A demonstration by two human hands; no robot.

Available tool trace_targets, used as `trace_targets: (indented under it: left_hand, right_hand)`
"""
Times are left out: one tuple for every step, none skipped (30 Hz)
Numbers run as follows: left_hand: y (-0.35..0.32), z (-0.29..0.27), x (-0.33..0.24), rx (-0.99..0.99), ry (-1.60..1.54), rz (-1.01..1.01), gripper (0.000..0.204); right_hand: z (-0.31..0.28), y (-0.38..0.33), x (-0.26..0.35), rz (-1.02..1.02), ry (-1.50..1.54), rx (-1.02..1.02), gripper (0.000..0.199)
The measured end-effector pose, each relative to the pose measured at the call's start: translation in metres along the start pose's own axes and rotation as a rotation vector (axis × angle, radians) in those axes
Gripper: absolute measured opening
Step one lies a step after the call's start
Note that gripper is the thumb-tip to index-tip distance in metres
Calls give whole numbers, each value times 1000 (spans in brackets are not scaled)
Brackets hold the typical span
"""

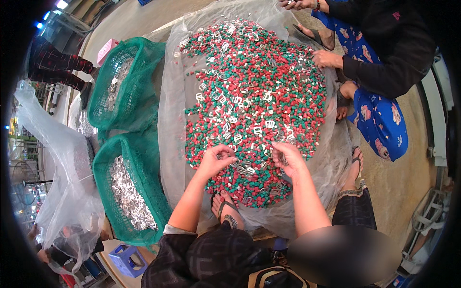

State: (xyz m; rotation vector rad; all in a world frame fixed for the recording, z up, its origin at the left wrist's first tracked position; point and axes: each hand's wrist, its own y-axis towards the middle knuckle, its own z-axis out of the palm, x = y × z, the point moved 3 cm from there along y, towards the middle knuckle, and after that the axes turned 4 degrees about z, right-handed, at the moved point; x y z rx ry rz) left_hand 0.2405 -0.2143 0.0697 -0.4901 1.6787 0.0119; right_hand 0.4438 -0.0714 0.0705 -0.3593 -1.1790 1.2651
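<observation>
A wide heap of small red, green and white pellets (283, 103) lies on a translucent sheet (173, 105), with many flat silver metal buckles (258, 130) scattered through it. Over the near part of the heap is my left hand (217, 162), its fingers curled in and the thumb laid toward them. Whatever it may hold is hidden. To its right, my right hand (289, 159) has its fingers bent round what look like silver buckles, just above the pellets. More buckles (246, 170) lie between the two hands.
At left stand two green net-lined baskets; the near basket (101, 177) holds many silver buckles, the far basket (96, 103) fewer. Across the heap's right side reaches another person's hand (327, 59). A purple stool (127, 260) stands at lower left. My sandalled foot (225, 207) touches the heap's edge.
</observation>
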Motion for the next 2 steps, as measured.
trace_targets:
  left_hand:
    - [0, 2, -2, -22, 226, 51, 22]
    - [-3, 2, -4, 1, 411, 58, 25]
  right_hand:
    - [-1, 3, -3, -24, -91, 19, 20]
    - [-6, 12, -9, -48, -182, 38, 19]
